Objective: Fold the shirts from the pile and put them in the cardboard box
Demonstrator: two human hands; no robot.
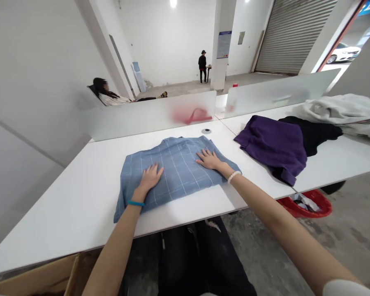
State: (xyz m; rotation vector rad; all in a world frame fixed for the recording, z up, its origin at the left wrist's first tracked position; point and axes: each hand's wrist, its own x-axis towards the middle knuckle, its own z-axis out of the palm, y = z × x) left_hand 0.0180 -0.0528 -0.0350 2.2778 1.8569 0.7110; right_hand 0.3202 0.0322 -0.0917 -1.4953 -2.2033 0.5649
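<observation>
A blue shirt with thin white check lines (pixel 179 164) lies spread on the white table (pixel 74 197), some creases in its cloth. My left hand (pixel 150 177) rests flat on its left half, fingers stretched out and pointing away from me. Over the right part, my right hand (pixel 209 159) lies palm down with its fingers spread. Both hands touch the cloth and neither grips it. A blue band circles my left wrist, and a pale beaded bracelet is on my right.
To the right lie a purple garment (pixel 274 142), a black garment (pixel 316 130) and white cloth (pixel 345 109). Frosted dividers (pixel 154 115) line the back edge. A red basket (pixel 323 207) and a cardboard box (pixel 33 275) stand below. Two people (pixel 202 65) are beyond the dividers.
</observation>
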